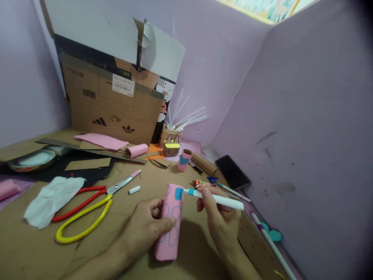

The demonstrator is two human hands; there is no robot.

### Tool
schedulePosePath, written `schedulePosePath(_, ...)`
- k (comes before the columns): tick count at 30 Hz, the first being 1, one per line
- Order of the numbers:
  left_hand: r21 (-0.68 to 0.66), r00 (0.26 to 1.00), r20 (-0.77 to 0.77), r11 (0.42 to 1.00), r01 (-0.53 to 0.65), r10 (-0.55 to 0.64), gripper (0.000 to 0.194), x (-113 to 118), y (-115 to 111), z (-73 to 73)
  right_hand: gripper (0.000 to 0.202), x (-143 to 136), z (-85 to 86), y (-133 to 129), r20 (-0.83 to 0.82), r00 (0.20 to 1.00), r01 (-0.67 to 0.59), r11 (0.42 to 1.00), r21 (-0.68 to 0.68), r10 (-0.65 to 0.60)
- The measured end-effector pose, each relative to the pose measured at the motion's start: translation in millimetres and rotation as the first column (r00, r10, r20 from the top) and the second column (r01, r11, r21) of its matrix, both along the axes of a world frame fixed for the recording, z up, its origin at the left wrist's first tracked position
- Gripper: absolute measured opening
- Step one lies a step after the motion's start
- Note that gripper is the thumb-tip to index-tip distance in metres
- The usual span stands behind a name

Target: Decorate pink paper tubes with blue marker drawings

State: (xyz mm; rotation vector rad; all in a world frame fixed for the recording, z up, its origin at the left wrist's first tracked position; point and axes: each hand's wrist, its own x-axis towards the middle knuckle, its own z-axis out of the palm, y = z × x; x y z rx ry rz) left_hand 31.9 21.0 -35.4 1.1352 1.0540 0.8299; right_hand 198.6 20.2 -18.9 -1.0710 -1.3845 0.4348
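My left hand [153, 223] is wrapped round a pink paper-covered tube [170, 245], thumb across its front. Blue oval outlines run along the tube, and one oval near its top is filled in blue. Between the fingers of my right hand [220, 212] is a white marker [224, 200] with a blue band; its tip meets the tube at the filled oval. A small white marker cap [134, 190] lies on the cardboard, left of the tube. Scissors [112, 190] with red and yellow handles lie partly open farther left.
A crumpled white tissue [54, 198] touches the scissors. Behind stand a large cardboard box [113, 101], a pink roll [136, 151], and a small pink tube [184, 160] with blue on it. A phone [233, 172] and colored pencils [204, 183] lie at right, near the wall.
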Motion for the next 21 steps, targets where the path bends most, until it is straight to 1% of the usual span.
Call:
schedulePosePath(8, 0.007, 1.0, -0.016, 1.0, 0.006, -0.006, 0.023, 0.0, -0.7, 1.2, 0.025, -0.6, -1.3, 0.4, 0.017, 1.0, -0.001, 0.999, -0.037, 0.002)
schedulePosePath(17, 0.0, 1.0, 0.014, 1.0, 0.008, -0.008, 0.026, 1.5, -1.1, 4.8, 0.023, -0.3, -3.8, -1.0, 0.067, 0.995, -0.077, 0.997, -0.017, 0.078)
schedulePosePath(21, 0.007, 1.0, 0.012, 1.0, 0.007, -0.007, 0.025, 1.3, -0.3, 4.6, 0.019, -0.8, -4.4, -1.4, 0.051, 0.994, -0.093, 0.995, -0.029, 0.095)
